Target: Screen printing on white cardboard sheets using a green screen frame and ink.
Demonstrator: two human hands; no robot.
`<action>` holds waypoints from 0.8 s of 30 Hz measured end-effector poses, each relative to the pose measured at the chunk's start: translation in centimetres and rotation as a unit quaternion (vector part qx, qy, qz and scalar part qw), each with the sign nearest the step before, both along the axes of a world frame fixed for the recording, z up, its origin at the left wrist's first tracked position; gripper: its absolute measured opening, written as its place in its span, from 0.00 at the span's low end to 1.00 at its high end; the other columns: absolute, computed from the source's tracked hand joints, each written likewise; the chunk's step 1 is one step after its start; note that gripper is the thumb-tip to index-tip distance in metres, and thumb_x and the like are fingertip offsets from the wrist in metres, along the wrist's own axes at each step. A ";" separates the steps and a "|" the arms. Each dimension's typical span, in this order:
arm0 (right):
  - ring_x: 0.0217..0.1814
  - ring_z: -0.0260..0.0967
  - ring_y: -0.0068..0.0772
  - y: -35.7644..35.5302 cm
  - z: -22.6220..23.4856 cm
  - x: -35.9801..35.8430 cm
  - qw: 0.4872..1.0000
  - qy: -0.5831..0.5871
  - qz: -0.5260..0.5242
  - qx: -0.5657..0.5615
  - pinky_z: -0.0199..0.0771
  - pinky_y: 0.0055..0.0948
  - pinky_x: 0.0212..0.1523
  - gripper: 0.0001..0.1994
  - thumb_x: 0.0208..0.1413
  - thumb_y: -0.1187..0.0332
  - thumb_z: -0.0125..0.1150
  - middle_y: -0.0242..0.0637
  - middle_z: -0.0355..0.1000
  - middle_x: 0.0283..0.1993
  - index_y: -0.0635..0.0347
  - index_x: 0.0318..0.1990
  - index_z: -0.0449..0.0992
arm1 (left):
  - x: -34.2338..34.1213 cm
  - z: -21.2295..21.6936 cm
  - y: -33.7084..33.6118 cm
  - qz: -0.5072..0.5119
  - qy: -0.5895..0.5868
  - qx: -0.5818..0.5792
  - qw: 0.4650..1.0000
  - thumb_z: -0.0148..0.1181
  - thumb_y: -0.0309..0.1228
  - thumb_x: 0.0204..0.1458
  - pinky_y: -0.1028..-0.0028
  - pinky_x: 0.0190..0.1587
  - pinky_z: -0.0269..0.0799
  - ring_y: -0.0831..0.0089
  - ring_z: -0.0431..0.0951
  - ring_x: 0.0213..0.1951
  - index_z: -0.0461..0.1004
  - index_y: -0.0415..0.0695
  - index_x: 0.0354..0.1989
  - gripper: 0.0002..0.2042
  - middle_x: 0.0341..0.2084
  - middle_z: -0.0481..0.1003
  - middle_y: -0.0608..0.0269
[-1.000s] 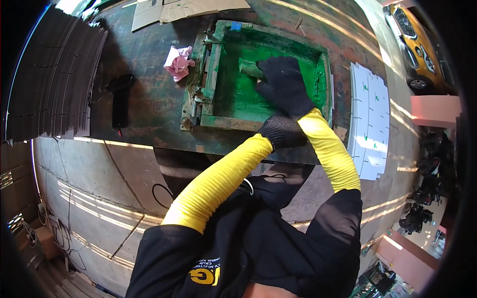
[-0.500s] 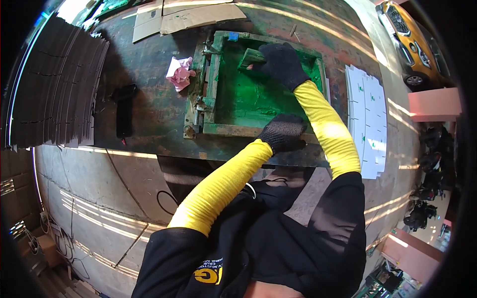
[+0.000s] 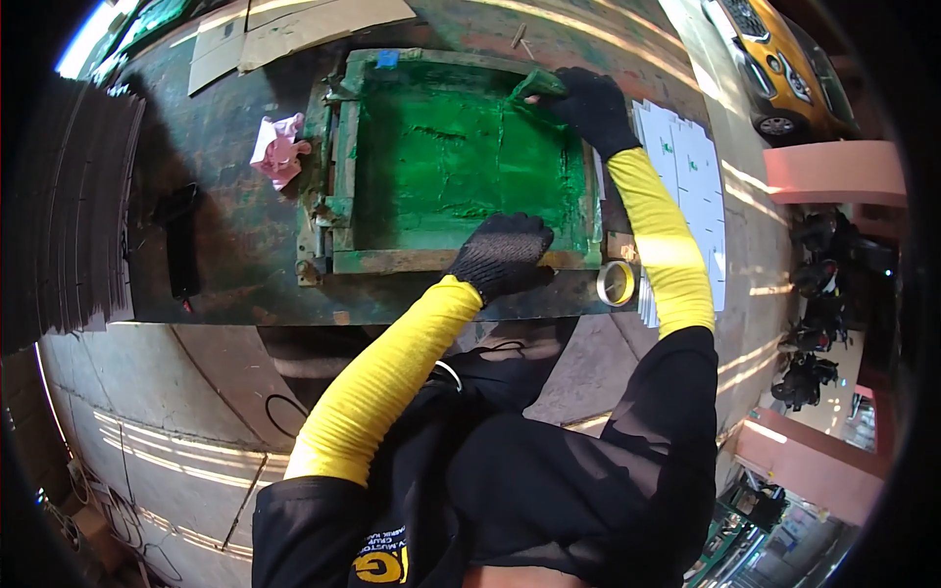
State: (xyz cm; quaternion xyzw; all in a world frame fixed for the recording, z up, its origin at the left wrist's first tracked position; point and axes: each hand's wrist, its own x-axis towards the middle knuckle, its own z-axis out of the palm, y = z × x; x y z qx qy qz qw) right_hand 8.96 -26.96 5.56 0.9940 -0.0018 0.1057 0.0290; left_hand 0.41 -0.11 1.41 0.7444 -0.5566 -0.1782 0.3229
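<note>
**Gloved hands on a green screen-printing frame**

Seen from above: a wooden screen-printing frame, its mesh coated in green ink, lying flat near the middle of a dark, paint-stained counter. Left hand, in a black knit glove, pressed down on the frame's near rail, fingers curled over the wood. Right hand, gloved the same, at the frame's far right corner, fingers clenched on a green-smeared squeegee resting on the mesh there. Yellow sleeves on both forearms.

Just off the frame's near right corner, a roll of tape at the counter's near edge. Along the counter's right edge, a stack of white printed sheets. Left of the frame, a crumpled pink rag, close to the frame's hinged side. Toward the counter's left edge, a black oblong object, kind unclear. At the far edge, flat cardboard pieces.
</note>
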 end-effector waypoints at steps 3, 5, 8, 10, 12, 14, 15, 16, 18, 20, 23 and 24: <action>0.43 0.80 0.49 0.0 -2.2 -0.4 0.996 -0.071 0.021 -0.047 0.76 0.48 0.46 0.34 0.49 0.28 0.62 0.44 0.81 0.38 0.50 0.44 0.84 | 0.0 -0.1 -0.3 -0.001 -0.005 0.006 1.000 0.69 0.47 0.50 0.53 0.50 0.75 0.50 0.79 0.48 0.77 0.41 0.42 0.22 0.41 0.77 0.48; 0.40 0.79 0.49 0.2 -2.6 -0.6 0.996 -0.072 0.017 -0.039 0.76 0.47 0.42 0.32 0.49 0.29 0.63 0.44 0.80 0.36 0.50 0.41 0.84 | -0.1 -0.2 -0.3 0.005 -0.018 -0.008 1.000 0.69 0.47 0.50 0.54 0.50 0.76 0.50 0.79 0.48 0.77 0.41 0.42 0.22 0.40 0.77 0.49; 0.36 0.79 0.48 0.1 -2.7 -1.1 0.997 -0.072 0.004 -0.030 0.76 0.44 0.35 0.29 0.50 0.31 0.66 0.43 0.79 0.31 0.51 0.33 0.83 | -0.2 -0.4 -0.6 0.008 -0.017 -0.012 1.000 0.71 0.46 0.47 0.54 0.49 0.76 0.50 0.79 0.48 0.78 0.41 0.42 0.22 0.40 0.78 0.49; 0.34 0.79 0.48 -0.3 -2.8 -0.2 0.996 -0.074 0.037 -0.028 0.75 0.44 0.33 0.29 0.50 0.31 0.66 0.42 0.78 0.29 0.51 0.33 0.83 | -0.4 -0.3 -0.7 0.007 -0.014 -0.016 1.000 0.72 0.45 0.46 0.54 0.49 0.76 0.51 0.79 0.48 0.79 0.41 0.42 0.21 0.40 0.79 0.50; 0.33 0.78 0.48 -0.6 -2.7 -0.9 0.996 -0.071 0.051 -0.029 0.75 0.44 0.32 0.29 0.50 0.31 0.66 0.41 0.77 0.28 0.51 0.32 0.83 | -0.3 -0.1 -0.6 0.008 -0.013 -0.006 1.000 0.72 0.45 0.46 0.54 0.49 0.76 0.51 0.79 0.48 0.78 0.41 0.42 0.21 0.40 0.78 0.50; 0.32 0.78 0.48 0.7 -2.2 -2.2 0.997 -0.051 0.063 0.001 0.75 0.44 0.31 0.28 0.50 0.33 0.67 0.41 0.76 0.27 0.51 0.32 0.83 | 0.0 -0.3 -0.6 0.017 -0.013 0.001 1.000 0.72 0.45 0.46 0.54 0.49 0.76 0.51 0.79 0.48 0.78 0.41 0.42 0.21 0.40 0.78 0.50; 0.31 0.77 0.48 1.7 -1.9 -3.3 0.997 -0.041 0.068 0.017 0.74 0.43 0.31 0.28 0.50 0.33 0.68 0.41 0.76 0.26 0.51 0.31 0.83 | -0.1 -0.3 -0.5 0.017 -0.013 0.002 1.000 0.72 0.45 0.46 0.53 0.49 0.76 0.51 0.79 0.48 0.78 0.41 0.42 0.22 0.41 0.78 0.50; 0.31 0.77 0.48 2.6 -1.6 -4.8 0.997 -0.040 0.069 0.016 0.74 0.43 0.31 0.28 0.50 0.33 0.68 0.41 0.76 0.26 0.51 0.31 0.83 | 0.0 -0.2 -0.5 0.015 -0.014 0.000 1.000 0.72 0.45 0.46 0.53 0.49 0.76 0.51 0.79 0.48 0.78 0.41 0.42 0.22 0.41 0.78 0.50; 0.30 0.77 0.46 4.0 -1.1 -7.3 0.978 -0.085 0.192 0.004 0.74 0.42 0.31 0.25 0.50 0.36 0.70 0.40 0.75 0.25 0.51 0.31 0.83 | 0.1 0.1 -0.5 0.014 -0.021 -0.005 1.000 0.72 0.45 0.46 0.53 0.49 0.76 0.51 0.79 0.48 0.78 0.41 0.42 0.22 0.41 0.78 0.50; 0.30 0.77 0.46 3.6 -1.3 -7.7 0.983 -0.066 0.170 0.024 0.74 0.41 0.31 0.25 0.50 0.36 0.70 0.40 0.75 0.26 0.50 0.32 0.83 | 0.1 0.0 -0.5 0.016 -0.018 -0.007 1.000 0.72 0.45 0.46 0.53 0.49 0.76 0.51 0.79 0.48 0.79 0.41 0.42 0.22 0.41 0.78 0.50; 0.31 0.77 0.45 3.5 -0.8 -6.8 0.988 -0.028 0.133 0.069 0.75 0.40 0.32 0.24 0.50 0.37 0.71 0.40 0.77 0.27 0.49 0.33 0.84 | -0.2 -0.6 -0.2 0.018 -0.018 -0.015 1.000 0.72 0.46 0.46 0.53 0.49 0.76 0.51 0.79 0.48 0.79 0.41 0.41 0.22 0.41 0.78 0.50; 0.33 0.78 0.46 3.8 -0.2 -5.9 0.990 -0.028 0.082 0.108 0.75 0.42 0.33 0.24 0.50 0.37 0.70 0.40 0.77 0.29 0.48 0.34 0.84 | -0.3 -1.0 -0.3 0.017 -0.013 -0.019 1.000 0.71 0.46 0.47 0.53 0.49 0.76 0.50 0.79 0.48 0.79 0.41 0.40 0.21 0.41 0.78 0.49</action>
